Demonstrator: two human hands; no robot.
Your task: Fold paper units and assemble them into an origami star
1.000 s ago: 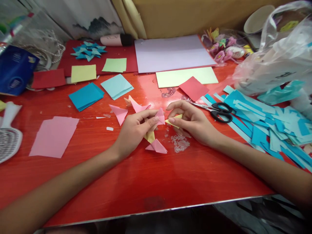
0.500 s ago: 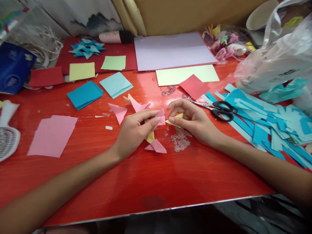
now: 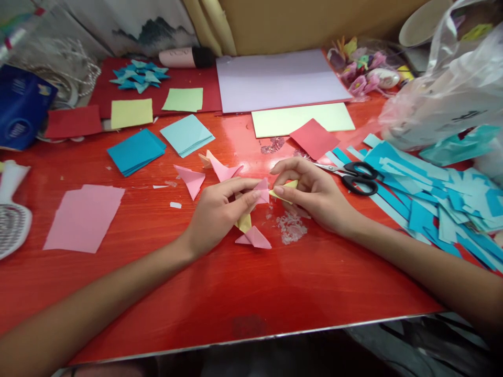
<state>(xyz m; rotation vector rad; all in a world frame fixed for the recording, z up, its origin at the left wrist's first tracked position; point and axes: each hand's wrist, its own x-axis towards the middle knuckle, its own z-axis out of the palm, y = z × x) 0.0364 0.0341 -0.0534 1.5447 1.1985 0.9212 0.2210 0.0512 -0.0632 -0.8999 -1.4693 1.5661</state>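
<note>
My left hand (image 3: 218, 214) is closed in a pinch on a folded paper piece of pink and yellow units (image 3: 251, 209), pink tip at my thumb, pink and yellow points below the palm. Pinched in my right hand (image 3: 314, 196) is a small folded yellow paper unit (image 3: 286, 189) whose tip touches the pink tip. Both hands rest on the red table (image 3: 251, 293). Two loose pink folded units (image 3: 191, 179) lie just behind my left hand.
Black-handled scissors (image 3: 353, 178) lie right of my right hand, beside a heap of blue paper strips (image 3: 432, 199). Pink sheets (image 3: 82, 217), blue squares (image 3: 135, 151), light blue squares (image 3: 187, 135), a red square (image 3: 314, 139), a blue paper star (image 3: 139, 76) and a plastic bag (image 3: 444, 99) surround the middle.
The hands have closed in slightly, bringing the yellow unit against the pink tip. Everything else stays where it was.
</note>
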